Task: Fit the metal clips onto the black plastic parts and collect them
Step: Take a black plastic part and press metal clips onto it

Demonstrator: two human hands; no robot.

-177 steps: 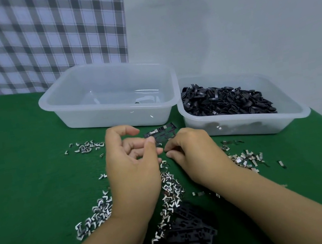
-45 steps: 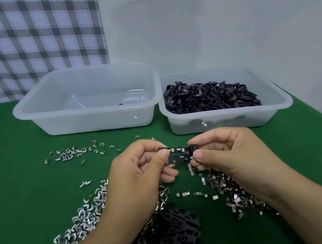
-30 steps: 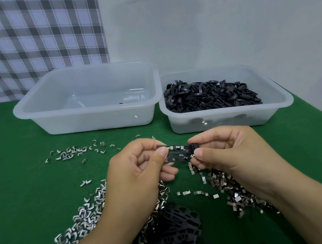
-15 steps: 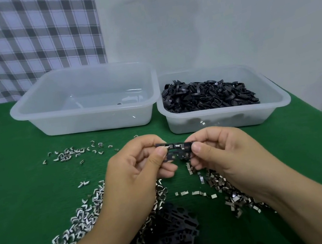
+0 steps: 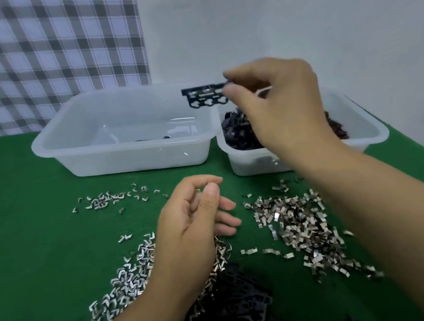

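My right hand (image 5: 276, 103) pinches a flat black plastic part (image 5: 204, 95) with metal clips along its top edge, held in the air above the right end of the nearly empty clear tub (image 5: 70, 152). My left hand (image 5: 194, 229) hovers over the green table with loosely curled fingers and holds nothing that I can see. Loose metal clips lie in piles to the left (image 5: 129, 278) and to the right (image 5: 298, 224) of it. A heap of bare black plastic parts (image 5: 240, 308) lies near the front edge, between my forearms.
A second clear tub (image 5: 367, 130) at the back right is filled with black pieces. A small scatter of clips (image 5: 108, 199) lies in front of the left tub. A checked cloth and a white wall stand behind the green table (image 5: 24, 245).
My left hand has let go of the black part. My right hand has lifted it up and away, over the left tub. The camera view has shifted.
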